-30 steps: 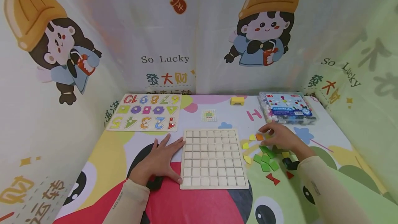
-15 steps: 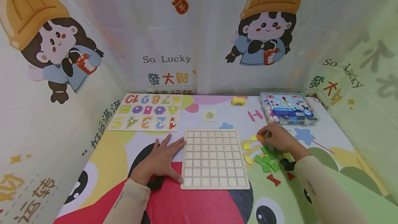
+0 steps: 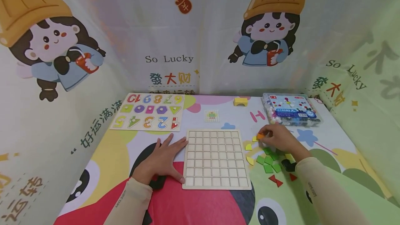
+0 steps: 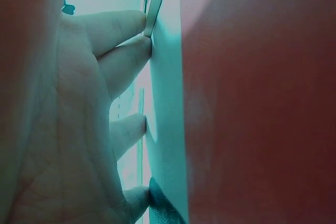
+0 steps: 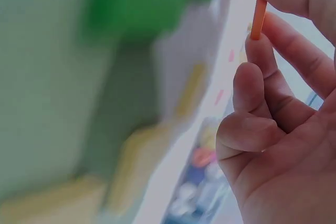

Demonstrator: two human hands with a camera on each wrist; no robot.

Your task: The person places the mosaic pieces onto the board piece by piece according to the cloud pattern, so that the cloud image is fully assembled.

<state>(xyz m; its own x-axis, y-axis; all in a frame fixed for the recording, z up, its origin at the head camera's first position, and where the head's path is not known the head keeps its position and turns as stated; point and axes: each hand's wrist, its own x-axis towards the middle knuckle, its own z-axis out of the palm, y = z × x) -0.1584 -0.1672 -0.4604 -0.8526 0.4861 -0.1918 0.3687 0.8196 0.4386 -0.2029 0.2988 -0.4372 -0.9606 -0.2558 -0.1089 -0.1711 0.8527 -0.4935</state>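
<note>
The right hand (image 3: 279, 139) pinches a thin orange tile (image 3: 260, 136) between thumb and fingertips, lifted just above the loose tiles (image 3: 268, 162) lying at the hand's 6 o'clock. The wooden grid board (image 3: 216, 159) lies at the tile's 8 o'clock. The left hand (image 3: 161, 160) rests flat, fingers spread, against the board's 9 o'clock edge. The backdrop reads "So Lucky" (image 3: 169, 58).

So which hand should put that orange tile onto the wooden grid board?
Right, probably. The right hand already pinches the orange tile beside the tile pile, just right of the grid board. The left hand lies flat against the board's left edge, apparently steadying it.
</note>
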